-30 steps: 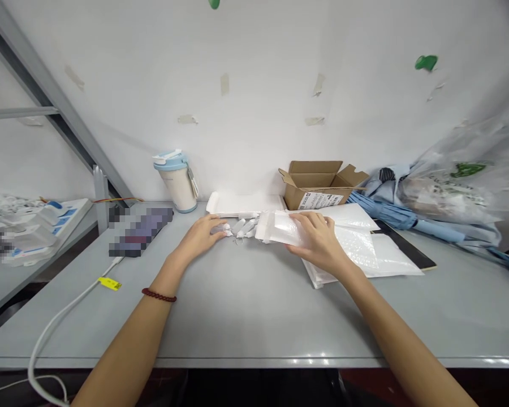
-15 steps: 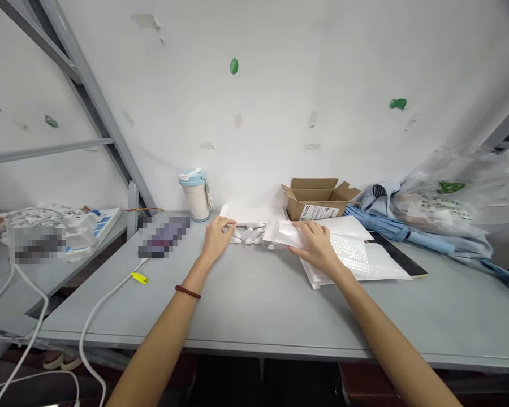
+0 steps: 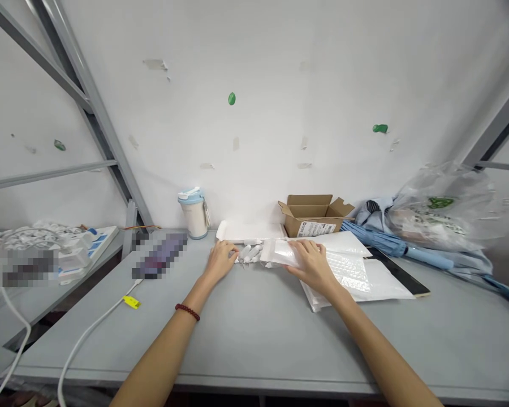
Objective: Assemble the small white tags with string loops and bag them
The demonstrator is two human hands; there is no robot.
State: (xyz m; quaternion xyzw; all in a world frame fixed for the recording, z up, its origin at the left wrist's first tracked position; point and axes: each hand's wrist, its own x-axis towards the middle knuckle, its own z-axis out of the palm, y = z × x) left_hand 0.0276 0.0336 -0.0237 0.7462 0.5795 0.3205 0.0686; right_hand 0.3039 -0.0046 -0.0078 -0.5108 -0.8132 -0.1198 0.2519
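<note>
My left hand lies on the grey table, fingers curled at a cluster of small white tube-like pieces; whether it grips one I cannot make out. A dark bead bracelet sits on that wrist. My right hand rests on a white bubble mailer, thumb and fingers pinching its near edge. That mailer lies on top of a stack of white bubble mailers to the right.
A white tray, a blue-lidded cup and an open cardboard box stand by the wall. A blue umbrella and a plastic bag lie right. A blurred dark object, a white cable and a power strip lie left.
The view has tilted up and pulled back, showing more wall. My left hand shifted slightly along the white pieces; my right hand stays on the top mailer.
</note>
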